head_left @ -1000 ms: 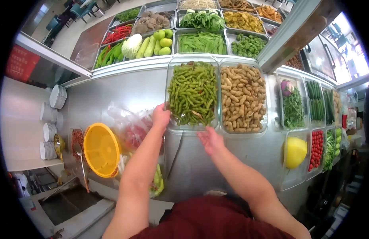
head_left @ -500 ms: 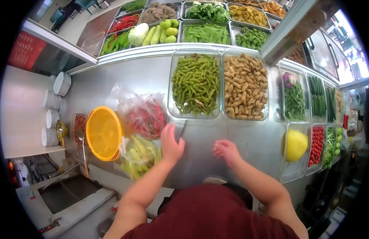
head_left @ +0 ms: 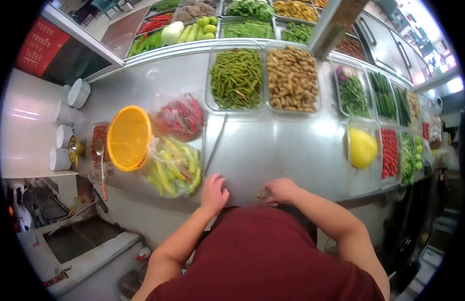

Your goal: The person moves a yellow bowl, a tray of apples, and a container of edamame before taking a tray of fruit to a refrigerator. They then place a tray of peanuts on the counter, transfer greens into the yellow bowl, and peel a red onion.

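At the counter's front edge, my right hand (head_left: 281,189) is closed around a crumpled greyish cloth (head_left: 262,194), part of which sticks out to the left of the fingers. My left hand (head_left: 214,193) rests by the same edge, fingers curved and apart, with nothing in it. Just left of it sits a clear plastic bag of pale green peppers (head_left: 174,168). Behind that bag is another bag, with red peppers (head_left: 179,118). A long, thin, dark blade-like strip (head_left: 216,144) lies on the steel counter (head_left: 272,145) ahead of my left hand.
Tubs of green soybean pods (head_left: 236,78) and peanuts (head_left: 292,80) stand at the back. A yellow basket (head_left: 128,138) and a spoon (head_left: 99,150) are left. Trays with a yellow melon-like item (head_left: 362,147) and small red tomatoes (head_left: 389,153) line the right.
My right hand has come down to the front edge and closed on the cloth. My left hand has drawn back toward my body, away from the red pepper bag. The view has shifted.
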A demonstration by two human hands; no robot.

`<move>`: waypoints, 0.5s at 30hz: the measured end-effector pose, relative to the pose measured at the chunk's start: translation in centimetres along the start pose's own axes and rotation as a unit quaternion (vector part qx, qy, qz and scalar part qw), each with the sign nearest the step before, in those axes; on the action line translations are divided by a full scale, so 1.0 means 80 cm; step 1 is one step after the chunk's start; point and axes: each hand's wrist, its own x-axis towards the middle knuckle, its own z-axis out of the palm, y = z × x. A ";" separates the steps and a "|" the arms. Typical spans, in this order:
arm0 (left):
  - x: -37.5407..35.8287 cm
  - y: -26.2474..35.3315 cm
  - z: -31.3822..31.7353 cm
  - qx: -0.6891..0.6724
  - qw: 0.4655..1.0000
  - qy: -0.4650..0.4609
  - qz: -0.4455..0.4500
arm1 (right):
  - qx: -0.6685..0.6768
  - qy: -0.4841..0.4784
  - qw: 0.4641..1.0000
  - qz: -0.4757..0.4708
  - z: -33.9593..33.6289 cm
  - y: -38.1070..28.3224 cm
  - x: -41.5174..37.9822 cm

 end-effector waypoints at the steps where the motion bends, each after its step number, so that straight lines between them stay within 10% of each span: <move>1: -0.002 0.000 -0.001 -0.001 1.000 0.005 -0.017 | -0.016 -0.004 1.000 0.010 0.004 -0.004 0.002; 6: -0.026 -0.008 0.005 -0.026 0.999 0.015 -0.022 | -0.021 0.108 0.994 0.001 0.004 -0.012 0.007; 12: -0.039 -0.024 0.013 -0.037 0.998 0.017 -0.049 | -0.058 0.459 0.885 0.041 -0.063 -0.004 0.060; 15: -0.048 -0.023 0.014 -0.039 0.997 0.030 -0.064 | -0.048 0.420 0.903 0.079 -0.059 -0.014 0.079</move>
